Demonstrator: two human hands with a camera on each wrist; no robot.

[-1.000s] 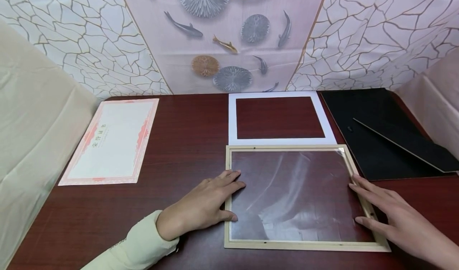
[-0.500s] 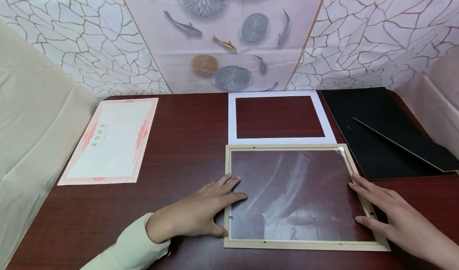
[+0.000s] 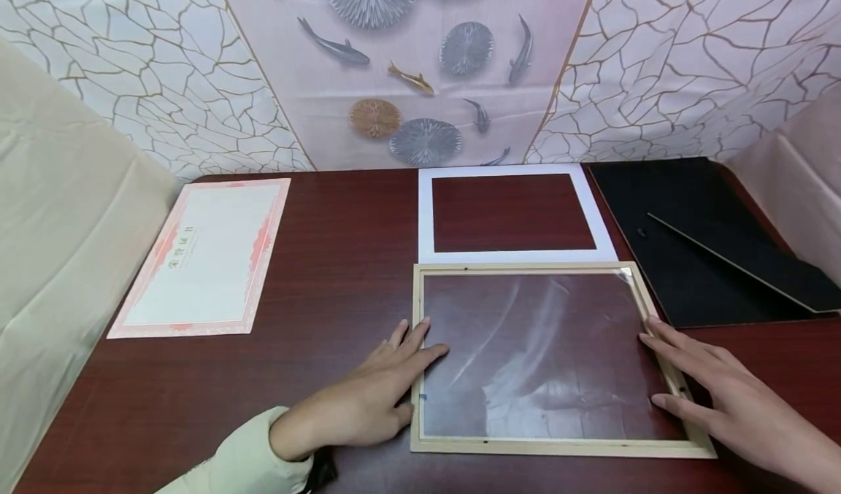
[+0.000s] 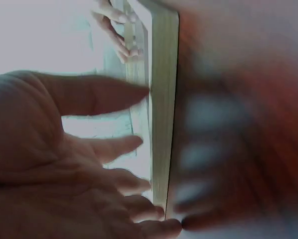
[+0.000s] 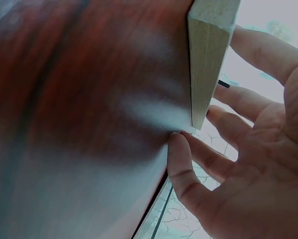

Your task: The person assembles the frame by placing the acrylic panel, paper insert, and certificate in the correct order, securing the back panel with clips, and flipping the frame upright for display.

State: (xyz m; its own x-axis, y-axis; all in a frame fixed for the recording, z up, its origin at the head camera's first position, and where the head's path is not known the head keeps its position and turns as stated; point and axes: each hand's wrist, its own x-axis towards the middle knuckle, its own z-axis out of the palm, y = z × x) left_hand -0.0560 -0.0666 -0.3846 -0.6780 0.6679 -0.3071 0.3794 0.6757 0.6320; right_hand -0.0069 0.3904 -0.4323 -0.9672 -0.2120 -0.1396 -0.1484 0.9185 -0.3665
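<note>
A pale wooden picture frame [image 3: 525, 446] lies flat on the table, with a wrinkled clear plastic sheet [image 3: 532, 355] inside it. My left hand [image 3: 368, 399] is at the frame's left side, fingers spread, some reaching over the rim and the thumb at the outer edge. On the right side, my right hand [image 3: 729, 399] rests with fairly straight fingers across the rim. In the left wrist view the frame's side [image 4: 164, 99] stands beside the left fingertips. The right wrist view shows the frame's corner edge [image 5: 206, 64] next to the right fingers.
Behind the frame lies a white mat border [image 3: 519, 257]. A black backing board [image 3: 631, 260] with a raised stand flap [image 3: 755, 260] is at the back right. A pink-edged certificate [image 3: 217, 260] lies at the left. Patterned cloth [image 3: 427, 63] hangs behind the table.
My left hand has shifted slightly down along the frame's left side, its thumb moving off the rim to the outer edge. The right hand and the frame stay in place.
</note>
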